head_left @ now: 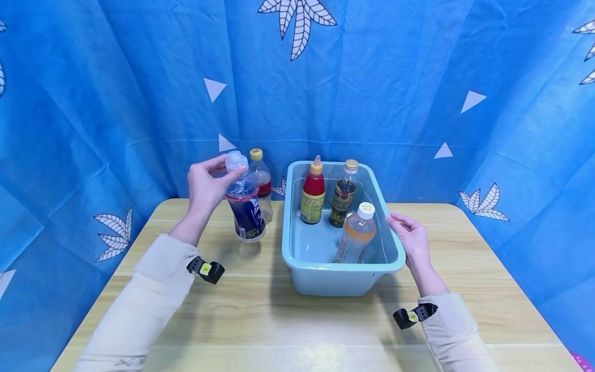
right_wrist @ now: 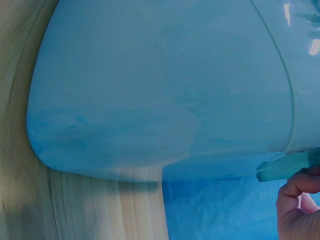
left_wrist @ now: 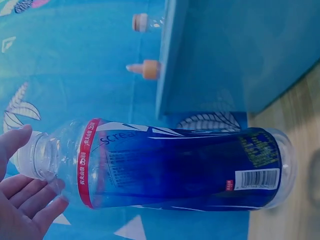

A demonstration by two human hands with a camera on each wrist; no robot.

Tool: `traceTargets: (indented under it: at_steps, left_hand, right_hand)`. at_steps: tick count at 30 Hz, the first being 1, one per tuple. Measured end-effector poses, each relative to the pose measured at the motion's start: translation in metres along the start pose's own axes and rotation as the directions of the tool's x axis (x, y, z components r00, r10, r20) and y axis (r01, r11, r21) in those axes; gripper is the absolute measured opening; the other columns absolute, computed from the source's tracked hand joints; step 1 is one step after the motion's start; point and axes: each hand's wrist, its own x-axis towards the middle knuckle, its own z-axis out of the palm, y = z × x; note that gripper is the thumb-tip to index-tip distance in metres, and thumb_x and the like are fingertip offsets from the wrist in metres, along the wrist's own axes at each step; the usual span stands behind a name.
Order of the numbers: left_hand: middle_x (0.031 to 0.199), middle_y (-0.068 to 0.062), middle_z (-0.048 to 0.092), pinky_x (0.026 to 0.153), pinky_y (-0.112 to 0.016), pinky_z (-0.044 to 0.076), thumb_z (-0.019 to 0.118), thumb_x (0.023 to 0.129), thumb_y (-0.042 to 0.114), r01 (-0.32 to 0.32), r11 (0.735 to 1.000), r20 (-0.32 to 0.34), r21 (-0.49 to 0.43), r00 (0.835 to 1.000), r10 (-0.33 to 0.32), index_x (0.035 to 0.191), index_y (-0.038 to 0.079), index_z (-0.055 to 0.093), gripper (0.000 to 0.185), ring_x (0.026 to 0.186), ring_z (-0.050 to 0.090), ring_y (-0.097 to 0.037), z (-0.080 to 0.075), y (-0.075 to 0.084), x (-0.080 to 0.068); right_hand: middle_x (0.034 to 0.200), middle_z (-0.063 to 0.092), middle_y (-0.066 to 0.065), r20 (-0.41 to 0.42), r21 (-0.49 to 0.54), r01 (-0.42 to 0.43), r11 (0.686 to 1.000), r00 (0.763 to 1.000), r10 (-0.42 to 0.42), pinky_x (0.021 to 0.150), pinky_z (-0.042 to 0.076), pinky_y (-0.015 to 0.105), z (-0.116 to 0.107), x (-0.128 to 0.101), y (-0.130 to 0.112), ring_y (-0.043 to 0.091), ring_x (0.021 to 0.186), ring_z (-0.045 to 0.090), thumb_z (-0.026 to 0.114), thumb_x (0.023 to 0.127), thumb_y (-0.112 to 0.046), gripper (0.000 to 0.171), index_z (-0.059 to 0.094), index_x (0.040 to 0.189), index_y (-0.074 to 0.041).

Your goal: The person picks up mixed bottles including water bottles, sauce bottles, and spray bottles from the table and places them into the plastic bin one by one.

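Observation:
My left hand [head_left: 206, 186] pinches a clear plastic drink bottle [head_left: 247, 214] by its cap, between thumb and fingers. The bottle has a dark blue label and a red band, and hangs nearly upright close over the table, left of a light blue plastic basin [head_left: 327, 282]. In the left wrist view, the thumb and fingers lie around the whitish cap [left_wrist: 32, 155]. At the basin's right side, my right hand [head_left: 411, 238] grips the rim; in the right wrist view its curled fingers [right_wrist: 295, 192] are at the rim's edge.
Inside the basin stand a red sauce bottle [head_left: 313, 194], a dark-liquid glass bottle [head_left: 344, 199] and a leaning clear bottle with a white cap [head_left: 358, 235]. A yellow-capped bottle [head_left: 264, 181] stands behind the held one. The wooden table [head_left: 223, 320] meets a blue curtain [head_left: 395, 103].

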Motion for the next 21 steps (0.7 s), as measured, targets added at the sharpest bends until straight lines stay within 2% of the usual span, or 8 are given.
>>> traceTargets:
  at_steps: [10,21]
  left_hand:
    - [0.103,-0.01,0.064,0.082,-0.034,0.046,0.075,0.066,0.04,-0.085,0.996,0.011,-0.032,0.996,0.085,0.112,0.009,0.063,0.056,0.095,0.06,-0.02,-0.004,0.025,-0.012]
    - [0.1,-0.01,0.065,0.079,-0.032,0.047,0.075,0.068,0.036,-0.188,0.981,0.017,-0.049,0.982,0.189,0.112,0.008,0.062,0.053,0.09,0.062,-0.017,-0.01,0.052,-0.022]
  right_hand:
    - [0.066,0.06,-0.013,-0.001,-0.014,-0.001,1.0,1.0,0.001,0.058,0.049,0.017,0.0,0.001,-0.001,0.001,0.062,0.058,0.063,0.083,-0.021,0.046,0.052,0.117,0.008]
    - [0.066,0.06,-0.013,0.001,0.001,0.003,1.0,1.0,-0.003,0.057,0.049,0.017,0.0,0.002,0.0,0.001,0.062,0.059,0.064,0.082,-0.02,0.046,0.051,0.117,0.008]
